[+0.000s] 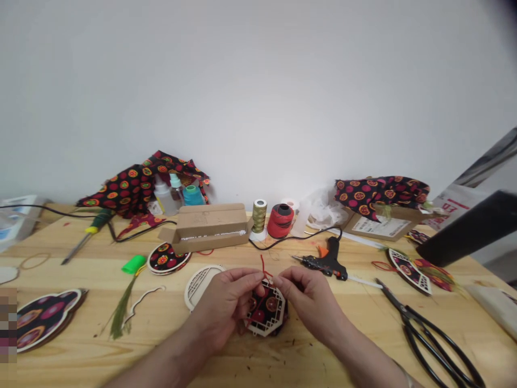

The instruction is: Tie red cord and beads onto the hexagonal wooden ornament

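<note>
Left hand [226,295], right hand [310,296] pinch-tight on red cord [263,264] at edge of octagonal ornament [266,311], open tabletop [294,364] nearside

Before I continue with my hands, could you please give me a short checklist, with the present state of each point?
1. Left hand at the red cord: ok, thumb and fingertip pinch at it.
2. Right hand gripping the cord too: cannot tell; its fingertips are closed together, but they hide what is between them.
3. Knot in the cord finished: cannot tell, the fingers cover that spot.
4. Octagonal ornament facing up, patterned cloth visible: ok.
5. Glue gun apart from both hands: ok, it lies beyond the right hand.
6. Scissors apart from both hands: ok, to the right.
</note>
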Motion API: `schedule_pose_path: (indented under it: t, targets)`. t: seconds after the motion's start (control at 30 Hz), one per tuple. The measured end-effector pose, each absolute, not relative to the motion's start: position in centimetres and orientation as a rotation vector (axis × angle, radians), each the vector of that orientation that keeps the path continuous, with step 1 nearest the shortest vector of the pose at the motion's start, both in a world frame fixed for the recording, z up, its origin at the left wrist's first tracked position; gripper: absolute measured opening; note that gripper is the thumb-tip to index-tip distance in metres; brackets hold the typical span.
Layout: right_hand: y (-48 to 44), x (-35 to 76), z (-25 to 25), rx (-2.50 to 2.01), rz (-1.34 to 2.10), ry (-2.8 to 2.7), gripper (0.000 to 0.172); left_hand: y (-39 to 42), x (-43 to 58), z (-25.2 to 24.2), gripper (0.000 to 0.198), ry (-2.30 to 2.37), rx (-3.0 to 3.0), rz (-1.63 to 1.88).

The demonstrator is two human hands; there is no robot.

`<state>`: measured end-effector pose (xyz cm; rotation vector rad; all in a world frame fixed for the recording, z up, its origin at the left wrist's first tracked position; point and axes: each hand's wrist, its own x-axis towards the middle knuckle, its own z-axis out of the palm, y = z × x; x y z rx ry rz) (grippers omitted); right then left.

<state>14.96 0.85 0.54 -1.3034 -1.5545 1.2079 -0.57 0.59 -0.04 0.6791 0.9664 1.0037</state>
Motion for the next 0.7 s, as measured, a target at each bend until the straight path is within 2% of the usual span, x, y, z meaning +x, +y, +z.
schedule_pose_path:
  t: [0.2,0.47,0.7]
  targets:
    - [-0.2,14.8,0.5,-1.336,0.788,-1.861,0.023,0.5,-0.4,0.4,0.015,0.969,0.688,1.014]
    - [-2.0,14.2,-0.3,-0.929,-0.052,-2.282,0.012,0.2,-0.2,0.2,0.02,0.956,0.634,0.991]
    - [-2.4,14.2,-0.8,-0.727,-0.421,-2.571,0.016,0.5,-0.3,0.0,0.019,0.869,0.567,0.949]
